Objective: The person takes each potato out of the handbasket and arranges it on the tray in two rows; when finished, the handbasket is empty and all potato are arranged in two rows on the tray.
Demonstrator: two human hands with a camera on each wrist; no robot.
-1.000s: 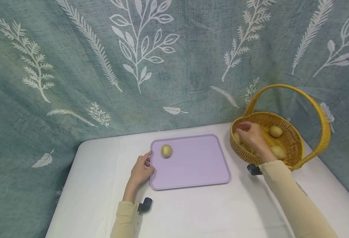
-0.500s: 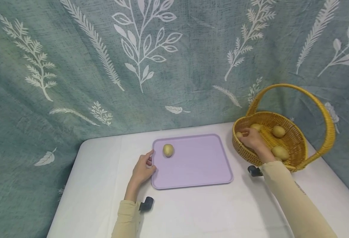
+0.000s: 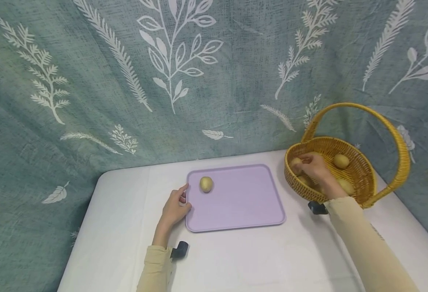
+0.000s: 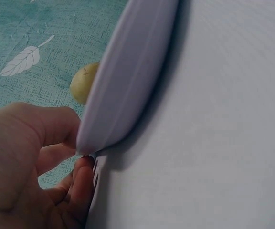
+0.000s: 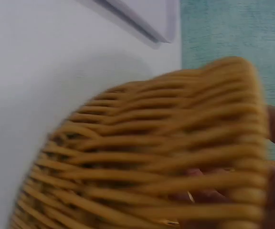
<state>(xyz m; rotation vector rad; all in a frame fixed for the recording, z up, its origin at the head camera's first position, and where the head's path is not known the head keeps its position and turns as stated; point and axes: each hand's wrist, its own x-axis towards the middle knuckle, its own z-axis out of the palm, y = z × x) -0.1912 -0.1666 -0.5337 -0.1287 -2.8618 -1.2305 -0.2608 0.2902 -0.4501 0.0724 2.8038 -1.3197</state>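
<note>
In the head view my left hand (image 3: 175, 207) holds the left edge of a lilac tray (image 3: 239, 198). The left wrist view shows its thumb against the tray's rim (image 4: 123, 90), with curled fingers below. One potato (image 3: 206, 184) lies on the tray near its upper left corner. My right hand (image 3: 314, 167) is inside a wicker basket (image 3: 363, 170), pinching a potato (image 3: 296, 164) near the basket's left wall. In the right wrist view the woven wall (image 5: 166, 143) hides most of that hand and its potato.
Other potatoes in the basket include one at the back (image 3: 341, 161) and one near the front (image 3: 346, 186). The basket's tall arched handle (image 3: 400, 154) rises over its right side. A patterned green curtain (image 3: 236, 81) hangs behind the white table (image 3: 236, 259).
My right hand has dipped toward the basket's left wall, taken hold of a potato there, and shifted slightly up and right with it. The left hand keeps its place at the tray.
</note>
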